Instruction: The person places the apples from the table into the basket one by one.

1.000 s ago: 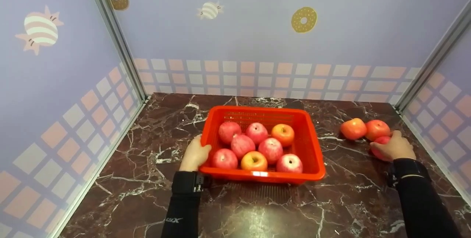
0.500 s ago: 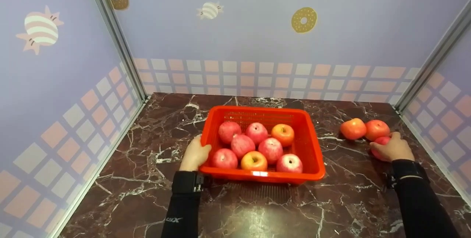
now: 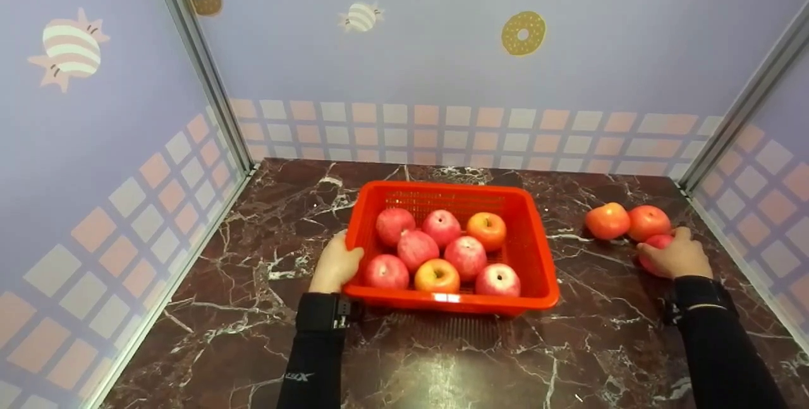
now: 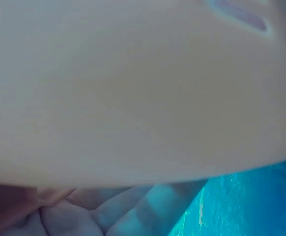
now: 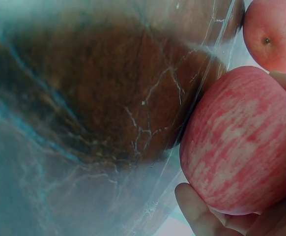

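A red plastic basket stands on the marble tabletop with several red and yellowish apples inside. At its left side my left hand grips the rim, thumb over the edge. The left wrist view shows the basket wall close up, with fingers below it. Far to the right, my right hand holds a red apple resting on the table, thumb and fingers around its sides. Two more apples lie just behind it, a rounded orange-red one and a redder one.
Purple patterned panels enclose the tabletop at the back, left and right. The right panel stands close beside my right hand. A stretch of table separates the basket from the apples on the right.
My right hand has shifted very slightly on the apple. The basket, the left hand and the other apples stay where they were.
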Demonstrator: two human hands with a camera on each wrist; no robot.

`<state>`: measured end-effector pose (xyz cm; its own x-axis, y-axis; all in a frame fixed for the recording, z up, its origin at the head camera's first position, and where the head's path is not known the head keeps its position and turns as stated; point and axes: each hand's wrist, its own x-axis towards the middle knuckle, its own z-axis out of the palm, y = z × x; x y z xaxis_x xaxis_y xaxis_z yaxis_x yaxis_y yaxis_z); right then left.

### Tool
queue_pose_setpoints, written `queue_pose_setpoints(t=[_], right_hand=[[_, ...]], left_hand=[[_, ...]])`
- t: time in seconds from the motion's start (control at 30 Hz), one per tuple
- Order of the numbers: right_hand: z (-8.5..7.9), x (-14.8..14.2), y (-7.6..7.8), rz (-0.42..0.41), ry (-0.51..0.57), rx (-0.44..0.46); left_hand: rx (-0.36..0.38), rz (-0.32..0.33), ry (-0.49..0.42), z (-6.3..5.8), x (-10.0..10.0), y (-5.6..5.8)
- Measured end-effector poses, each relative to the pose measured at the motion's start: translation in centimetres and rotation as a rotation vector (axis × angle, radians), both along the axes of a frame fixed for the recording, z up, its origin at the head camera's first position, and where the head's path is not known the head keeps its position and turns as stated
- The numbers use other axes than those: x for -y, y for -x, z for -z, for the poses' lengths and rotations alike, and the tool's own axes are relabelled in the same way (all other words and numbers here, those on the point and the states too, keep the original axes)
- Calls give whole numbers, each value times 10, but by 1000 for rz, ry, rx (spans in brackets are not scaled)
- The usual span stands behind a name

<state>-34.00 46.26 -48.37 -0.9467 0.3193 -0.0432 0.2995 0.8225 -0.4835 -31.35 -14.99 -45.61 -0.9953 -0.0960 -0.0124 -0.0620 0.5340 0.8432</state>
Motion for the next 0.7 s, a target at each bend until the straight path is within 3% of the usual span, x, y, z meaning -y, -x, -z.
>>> queue_pose_setpoints(t=[0.23, 0.7], right_hand=[[0, -1, -3, 7, 5, -43], [-5, 18, -4, 4, -1, -165]], left_hand=[[-29, -7, 18, -1, 1, 1], [-7, -2, 14, 0, 1, 0]])
